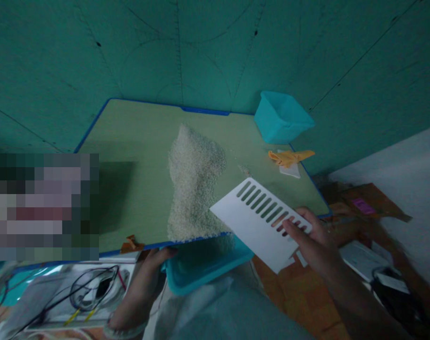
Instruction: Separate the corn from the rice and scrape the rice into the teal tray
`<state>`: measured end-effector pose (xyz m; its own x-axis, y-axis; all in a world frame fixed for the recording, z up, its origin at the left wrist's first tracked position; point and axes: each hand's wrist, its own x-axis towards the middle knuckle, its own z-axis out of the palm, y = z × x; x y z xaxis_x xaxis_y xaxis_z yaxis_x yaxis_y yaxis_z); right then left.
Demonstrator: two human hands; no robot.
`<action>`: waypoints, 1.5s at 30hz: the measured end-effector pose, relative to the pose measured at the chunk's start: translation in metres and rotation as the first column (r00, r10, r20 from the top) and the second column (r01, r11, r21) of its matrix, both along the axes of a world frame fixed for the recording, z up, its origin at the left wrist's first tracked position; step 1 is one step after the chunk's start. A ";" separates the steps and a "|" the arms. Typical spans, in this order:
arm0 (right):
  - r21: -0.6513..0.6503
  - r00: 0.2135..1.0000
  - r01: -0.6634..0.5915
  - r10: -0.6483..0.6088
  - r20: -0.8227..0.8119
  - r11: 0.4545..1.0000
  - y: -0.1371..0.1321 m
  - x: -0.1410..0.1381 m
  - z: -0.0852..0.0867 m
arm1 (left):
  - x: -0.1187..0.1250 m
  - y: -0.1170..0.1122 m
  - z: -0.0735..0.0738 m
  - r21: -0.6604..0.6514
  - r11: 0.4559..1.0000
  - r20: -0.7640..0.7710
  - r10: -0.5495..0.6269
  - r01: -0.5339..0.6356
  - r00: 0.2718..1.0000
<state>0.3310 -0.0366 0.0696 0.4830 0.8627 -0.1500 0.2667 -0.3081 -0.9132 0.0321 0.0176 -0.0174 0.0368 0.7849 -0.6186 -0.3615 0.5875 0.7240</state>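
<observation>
A pile of white rice grains [195, 182] lies on a green board with a blue rim [130, 141], reaching its near edge. My right hand [312, 241] grips a white slotted card [259, 217] whose corner touches the pile's right side. My left hand [147, 278] holds a turquoise tray [204, 269] just under the board's near edge, below the rice; its fingers curl round the tray's left end.
A turquoise tub [282, 117] stands at the board's far right corner, with an orange scrap on a white card [290, 158] beside it. Cables and a transparent pack [90, 288] lie at lower left. Brown floor and papers lie to the right.
</observation>
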 end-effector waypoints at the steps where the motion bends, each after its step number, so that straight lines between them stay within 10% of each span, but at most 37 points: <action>1: 0.004 1.000 0.009 -0.009 -0.010 1.000 0.002 -0.001 -0.001 | -0.001 0.000 -0.001 -0.013 1.000 0.009 -0.012 0.013 1.000; 11: 0.271 0.939 0.220 -0.279 0.200 0.937 0.049 0.067 0.009 | -0.008 -0.002 -0.009 -0.033 0.999 0.032 -0.028 0.029 0.999; 45: 0.221 0.863 0.181 -0.263 0.431 0.958 0.047 0.066 0.015 | -0.003 -0.002 -0.005 0.001 1.000 0.039 0.001 -0.001 0.999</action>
<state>0.3973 0.0107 0.0844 0.6440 0.7167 0.2678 0.6045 -0.2621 -0.7523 0.0294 0.0157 -0.0223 0.0602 0.7853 -0.6161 -0.3898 0.5867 0.7098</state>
